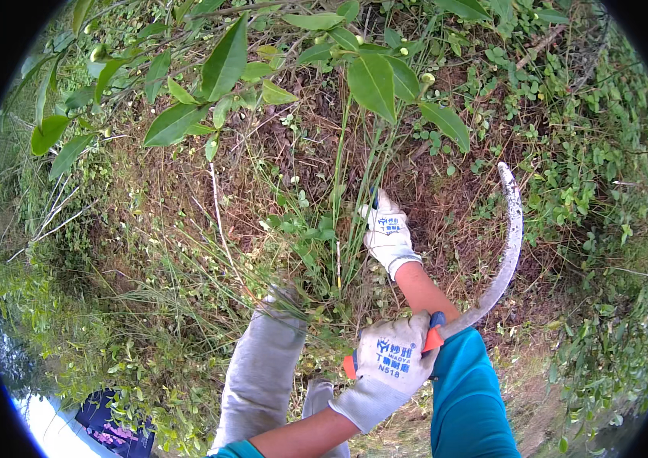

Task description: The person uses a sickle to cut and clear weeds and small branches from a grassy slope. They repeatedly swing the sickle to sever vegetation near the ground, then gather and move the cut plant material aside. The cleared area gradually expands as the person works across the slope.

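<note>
My left hand [395, 349], in a white work glove with blue print, is wrapped around the orange-and-dark handle [350, 366] of a sickle. The sickle's long curved blade [514, 240] has a toothed inner edge and worn white patches; it sweeps out to the right, tip upward. My left wrist and hand lie near my right forearm [424, 289], with the sickle's neck passing over it. Further ahead, my right hand [389, 229], in a matching glove, is curled low against tall green grass stems [346, 229]. Its palm is hidden, so a grip on the stems is not visible.
Leafy branches [306, 51] with round buds hang across the top. Dry grass and brown litter [455, 212] cover the ground, with low green plants [587, 217] at the right. A thin bare stick [221, 223] rises left of the grass. My grey trouser leg [264, 366] is below.
</note>
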`<action>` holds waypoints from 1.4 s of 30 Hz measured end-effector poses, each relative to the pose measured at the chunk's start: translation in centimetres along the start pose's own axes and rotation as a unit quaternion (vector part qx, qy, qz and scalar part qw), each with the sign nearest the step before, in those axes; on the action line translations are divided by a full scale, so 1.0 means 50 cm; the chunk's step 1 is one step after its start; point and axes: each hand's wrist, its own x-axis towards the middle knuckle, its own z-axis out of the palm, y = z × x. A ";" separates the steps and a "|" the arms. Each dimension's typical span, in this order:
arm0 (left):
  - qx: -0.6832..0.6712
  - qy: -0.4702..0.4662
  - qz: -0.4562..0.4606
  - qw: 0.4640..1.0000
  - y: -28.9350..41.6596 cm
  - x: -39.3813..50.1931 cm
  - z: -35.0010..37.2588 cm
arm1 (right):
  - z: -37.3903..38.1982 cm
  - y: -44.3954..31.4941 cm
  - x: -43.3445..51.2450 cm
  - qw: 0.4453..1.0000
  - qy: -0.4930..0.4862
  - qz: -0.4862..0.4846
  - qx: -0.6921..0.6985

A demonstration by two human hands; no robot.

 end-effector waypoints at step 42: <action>-0.021 0.069 -0.025 0.997 -0.061 -0.002 -0.053 | 0.063 -0.176 0.090 0.883 -0.208 -0.320 -0.274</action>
